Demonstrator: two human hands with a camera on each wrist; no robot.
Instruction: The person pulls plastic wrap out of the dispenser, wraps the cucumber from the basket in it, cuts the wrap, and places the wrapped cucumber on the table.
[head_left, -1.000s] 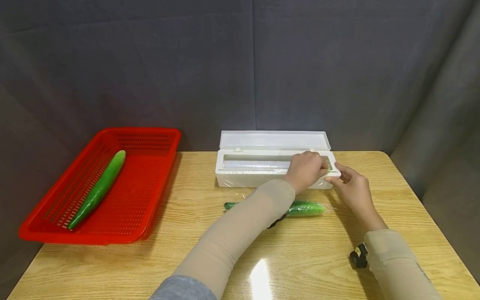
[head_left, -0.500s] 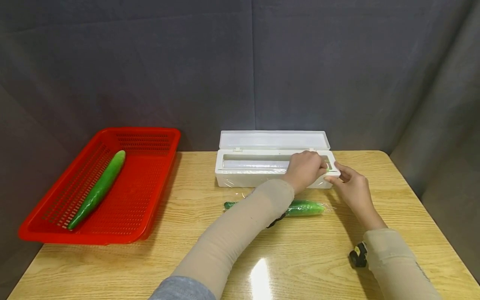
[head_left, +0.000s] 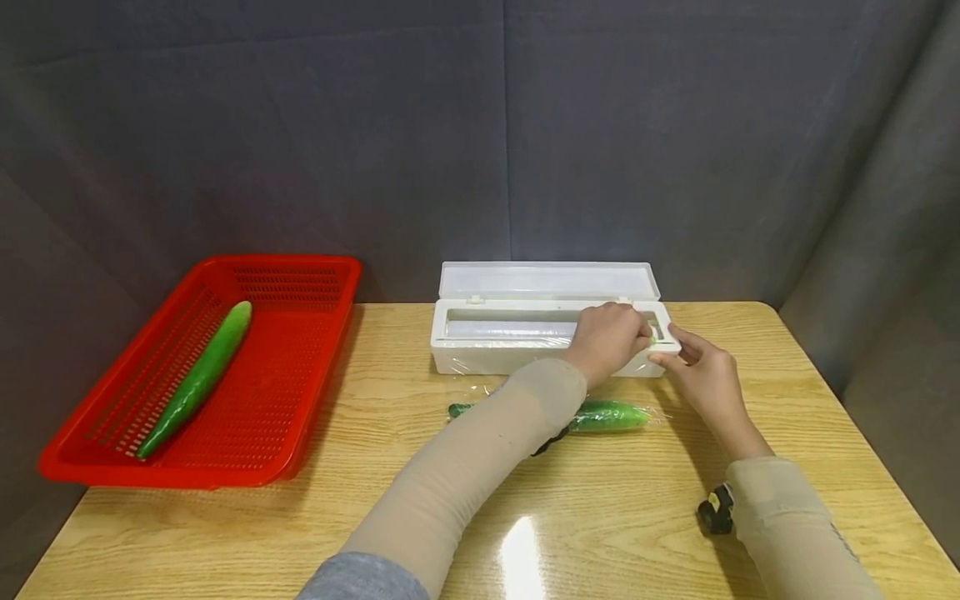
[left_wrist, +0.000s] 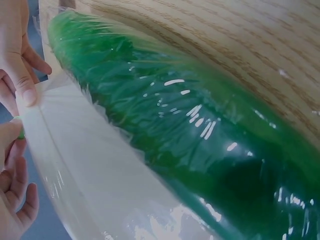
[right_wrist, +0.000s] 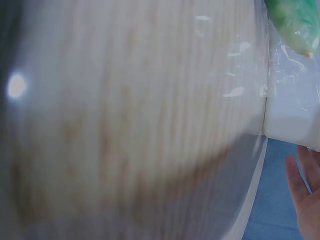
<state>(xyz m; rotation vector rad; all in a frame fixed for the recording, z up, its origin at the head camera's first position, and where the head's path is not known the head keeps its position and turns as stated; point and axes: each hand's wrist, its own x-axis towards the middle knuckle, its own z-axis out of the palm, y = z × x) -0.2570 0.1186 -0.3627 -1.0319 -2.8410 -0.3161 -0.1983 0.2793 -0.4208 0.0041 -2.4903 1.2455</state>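
Wooden table [head_left: 622,525] | white box [head_left: 480,362] far centre, long axis left-right | left hand [head_left: 609,337] pinches green tab [head_left: 653,340] near its right end | right hand [head_left: 707,382] grips that end, outermost | wrapped cucumber [head_left: 611,416] just nearside, parallel

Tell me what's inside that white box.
A white roll lies lengthwise inside the white box. The left hand covers part of the opening towards the right, and the box's front hides whatever lies lower.

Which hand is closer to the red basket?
Left. The left hand is over the white box, to the right of the red basket; the right hand is farther off, holding the box's right end.
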